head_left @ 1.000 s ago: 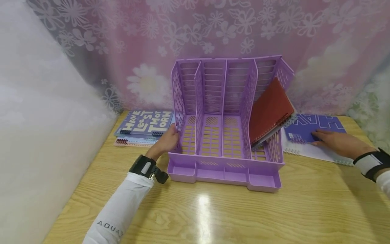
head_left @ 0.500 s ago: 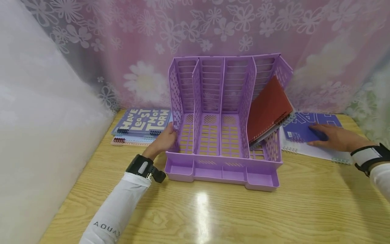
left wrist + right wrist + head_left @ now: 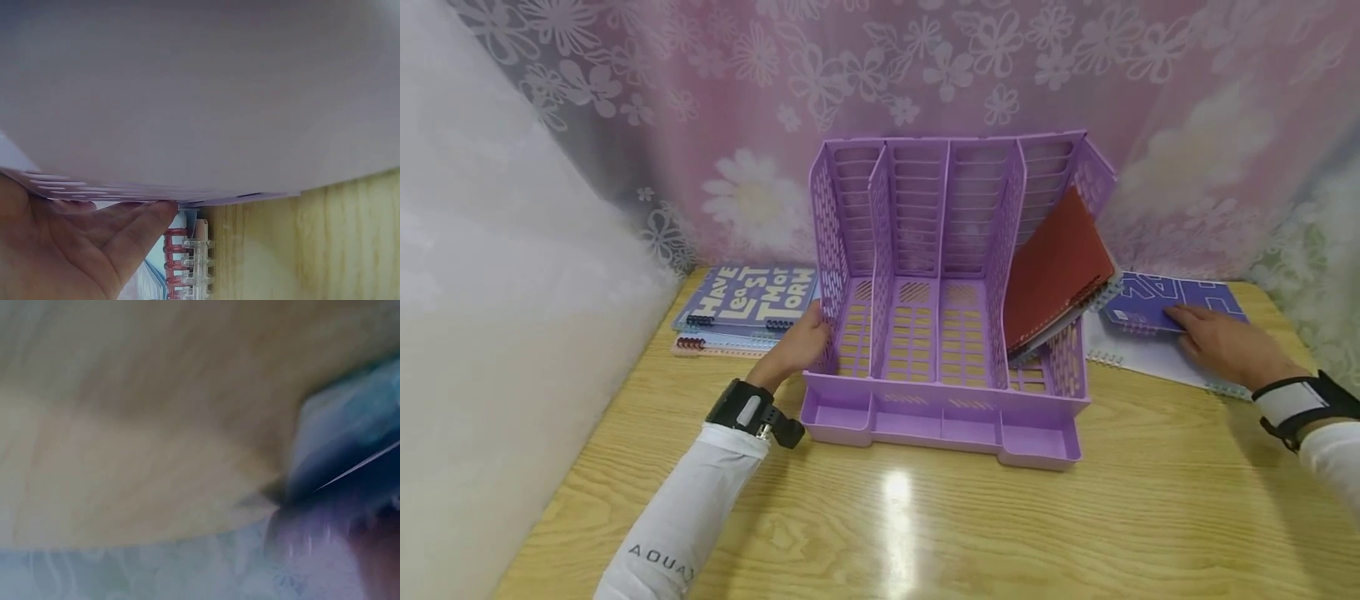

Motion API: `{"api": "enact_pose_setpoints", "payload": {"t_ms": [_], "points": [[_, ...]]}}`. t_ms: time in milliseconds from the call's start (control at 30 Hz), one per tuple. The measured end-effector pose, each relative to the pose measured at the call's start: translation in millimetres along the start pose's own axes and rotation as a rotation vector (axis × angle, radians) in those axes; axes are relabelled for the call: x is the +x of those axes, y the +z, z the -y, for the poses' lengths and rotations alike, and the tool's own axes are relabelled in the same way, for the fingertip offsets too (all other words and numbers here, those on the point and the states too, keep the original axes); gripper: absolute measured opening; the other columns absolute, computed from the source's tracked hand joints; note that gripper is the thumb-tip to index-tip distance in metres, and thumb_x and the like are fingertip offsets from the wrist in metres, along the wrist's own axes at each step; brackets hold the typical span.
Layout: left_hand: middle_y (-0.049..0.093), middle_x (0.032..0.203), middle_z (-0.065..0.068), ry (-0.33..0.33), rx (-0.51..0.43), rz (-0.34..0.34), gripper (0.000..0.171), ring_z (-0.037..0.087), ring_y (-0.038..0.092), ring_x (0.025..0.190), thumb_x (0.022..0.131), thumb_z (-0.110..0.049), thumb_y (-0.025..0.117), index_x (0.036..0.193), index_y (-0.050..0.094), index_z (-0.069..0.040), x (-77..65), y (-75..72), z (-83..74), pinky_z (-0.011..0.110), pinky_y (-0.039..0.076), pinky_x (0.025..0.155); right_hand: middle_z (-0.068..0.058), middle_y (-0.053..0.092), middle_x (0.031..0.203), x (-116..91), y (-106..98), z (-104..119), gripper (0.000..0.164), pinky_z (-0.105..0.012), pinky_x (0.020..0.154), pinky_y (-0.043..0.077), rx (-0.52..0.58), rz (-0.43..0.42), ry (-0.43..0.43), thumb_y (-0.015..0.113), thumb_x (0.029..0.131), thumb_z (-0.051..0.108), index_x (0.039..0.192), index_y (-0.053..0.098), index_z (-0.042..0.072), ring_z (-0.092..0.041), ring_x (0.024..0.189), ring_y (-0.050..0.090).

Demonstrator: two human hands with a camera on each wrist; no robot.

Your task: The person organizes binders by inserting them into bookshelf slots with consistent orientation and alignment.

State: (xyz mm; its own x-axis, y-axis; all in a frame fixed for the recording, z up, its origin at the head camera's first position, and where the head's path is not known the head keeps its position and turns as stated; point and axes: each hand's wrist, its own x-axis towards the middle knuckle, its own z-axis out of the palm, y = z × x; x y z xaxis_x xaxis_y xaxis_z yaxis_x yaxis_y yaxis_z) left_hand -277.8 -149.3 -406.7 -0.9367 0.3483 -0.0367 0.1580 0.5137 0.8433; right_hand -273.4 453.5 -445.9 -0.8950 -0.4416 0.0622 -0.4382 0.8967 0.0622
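Note:
A purple file rack [image 3: 942,333] with upright dividers stands in the middle of the table. My left hand [image 3: 803,342] presses against the outer face of its left side wall; in the left wrist view the fingers [image 3: 140,234] lie extended along the slotted wall. A red spiral notebook [image 3: 1056,271] leans to the right in the rightmost compartment, with other notebooks under it. At the right, my right hand [image 3: 1223,343] pinches a blue spiral notebook [image 3: 1157,296] by its near right edge. That notebook is tilted over a white spiral notebook [image 3: 1138,354]; the right wrist view is blurred.
Several notebooks [image 3: 752,300] lie stacked left of the rack, partly behind the left hand. A shallow divided tray [image 3: 940,425] runs along the rack's front. A floral curtain [image 3: 925,75] hangs right behind the table [image 3: 820,517], and a white sheet hangs along the left.
My right hand has moved from lying on the blue notebook to gripping its edge, and the notebook has tilted up. The left hand stays at the rack; the view has shifted slightly.

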Motion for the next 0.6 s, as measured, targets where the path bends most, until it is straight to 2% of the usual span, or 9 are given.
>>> {"api": "enact_pose_setpoints", "payload": {"t_ms": [100, 200, 333, 400, 500, 567, 600], "points": [[0.042, 0.127, 0.033, -0.010, 0.006, -0.008, 0.043, 0.042, 0.041, 0.121, 0.097, -0.004, 0.027, 0.138, 0.023, 0.008, -0.9, -1.3, 0.0, 0.052, 0.026, 0.107, -0.037, 0.048, 0.123, -7.5, 0.2, 10.3, 0.043, -0.062, 0.088, 0.038, -0.022, -0.116, 0.050, 0.056, 0.086, -0.002, 0.127, 0.049, -0.013, -0.054, 0.106, 0.048], [0.044, 0.125, 0.034, -0.004, -0.004, -0.011, 0.041, 0.043, 0.043, 0.119, 0.097, -0.003, 0.027, 0.136, 0.025, 0.009, -0.2, -2.4, -1.0, 0.052, 0.029, 0.105, -0.038, 0.048, 0.121, -15.8, -10.7, 21.8, 0.049, -0.062, 0.082, 0.041, 0.007, -0.178, 0.128, 0.052, 0.085, -0.007, 0.133, 0.043, -0.012, -0.055, 0.100, 0.050], [0.045, 0.124, 0.034, 0.017, -0.008, -0.009, 0.041, 0.043, 0.045, 0.117, 0.097, -0.003, 0.027, 0.136, 0.025, 0.009, 0.6, -2.0, -2.4, 0.052, 0.030, 0.104, -0.043, 0.045, 0.119, -27.1, -42.2, 41.2, 0.053, -0.065, 0.070, 0.040, 0.150, -0.232, 0.329, 0.039, 0.094, -0.004, 0.145, 0.027, -0.006, -0.059, 0.092, 0.048], [0.046, 0.123, 0.033, 0.025, -0.004, -0.004, 0.041, 0.043, 0.046, 0.115, 0.097, -0.003, 0.026, 0.135, 0.026, 0.010, 0.6, -1.7, -1.6, 0.052, 0.031, 0.104, -0.045, 0.045, 0.113, -33.8, -60.0, 53.1, 0.047, -0.067, 0.067, 0.038, 0.213, -0.303, 0.432, 0.034, 0.098, -0.001, 0.144, 0.029, -0.007, -0.062, 0.088, 0.047], [0.045, 0.123, 0.033, 0.032, 0.008, 0.003, 0.040, 0.043, 0.045, 0.116, 0.097, -0.002, 0.026, 0.135, 0.026, 0.011, -0.5, -1.0, -0.6, 0.052, 0.030, 0.105, -0.046, 0.047, 0.101, -45.4, -84.1, 76.5, 0.036, -0.068, 0.061, 0.034, 0.302, -0.471, 0.547, 0.030, 0.100, 0.007, 0.128, 0.042, -0.013, -0.063, 0.080, 0.046], [0.043, 0.124, 0.033, 0.026, 0.012, 0.007, 0.040, 0.043, 0.042, 0.118, 0.097, -0.003, 0.025, 0.135, 0.025, 0.011, -1.7, -1.0, -1.6, 0.052, 0.028, 0.106, -0.041, 0.048, 0.076, -52.1, -97.9, 94.2, 0.036, -0.055, 0.051, 0.037, 0.361, -0.598, 0.581, 0.030, 0.102, 0.013, 0.098, 0.049, -0.018, -0.053, 0.059, 0.049], [0.042, 0.125, 0.033, 0.029, 0.008, 0.010, 0.040, 0.043, 0.041, 0.119, 0.098, -0.003, 0.025, 0.136, 0.024, 0.011, -2.2, -1.4, -2.2, 0.052, 0.027, 0.106, -0.034, 0.046, 0.067, -53.5, -104.6, 104.9, 0.037, -0.046, 0.048, 0.037, 0.401, -0.666, 0.592, 0.031, 0.102, 0.015, 0.087, 0.049, -0.013, -0.043, 0.052, 0.048]]}}
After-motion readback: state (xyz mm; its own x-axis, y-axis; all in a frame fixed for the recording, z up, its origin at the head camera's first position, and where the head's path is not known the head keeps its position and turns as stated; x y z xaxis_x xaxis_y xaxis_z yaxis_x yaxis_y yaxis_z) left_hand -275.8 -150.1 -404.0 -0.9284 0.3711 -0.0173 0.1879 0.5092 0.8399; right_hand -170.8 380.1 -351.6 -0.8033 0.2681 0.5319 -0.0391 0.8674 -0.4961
